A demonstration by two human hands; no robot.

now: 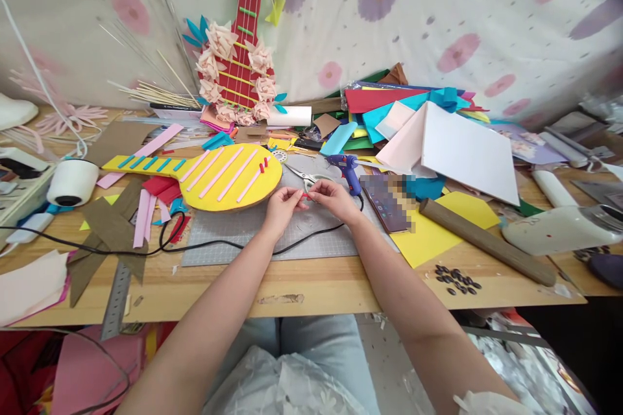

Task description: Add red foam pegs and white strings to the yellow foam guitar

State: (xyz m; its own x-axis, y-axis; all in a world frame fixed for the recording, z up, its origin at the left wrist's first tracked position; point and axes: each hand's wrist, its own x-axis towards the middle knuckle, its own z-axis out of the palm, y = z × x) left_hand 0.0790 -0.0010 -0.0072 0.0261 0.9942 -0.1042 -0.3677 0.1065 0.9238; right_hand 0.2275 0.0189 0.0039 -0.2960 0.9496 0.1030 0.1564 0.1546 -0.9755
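Observation:
Between my fingertips is a small red paper piece (pixel 305 196), pinched from both sides over the grey cutting mat (pixel 219 240). My left hand (pixel 284 207) is closed on its left end, and my right hand (pixel 333 200) is closed on the right; fingers hide most of it. Scissors (pixel 304 175) lie just behind my hands. A blue glue gun (pixel 346 172) rests beyond my right hand. To the left lies a yellow cardboard guitar shape (pixel 219 188) with pink strips, blue strips on its neck and small red pieces (pixel 263 167) near its right end.
A red paper guitar (pixel 238 71) with paper flowers leans at the back. Coloured sheets (pixel 467 149) are piled at right. A phone or tablet (pixel 387 204), a brown roll (pixel 487 240) and dark beads (pixel 457 280) lie nearby. A black cord (pixel 233 244) crosses the mat.

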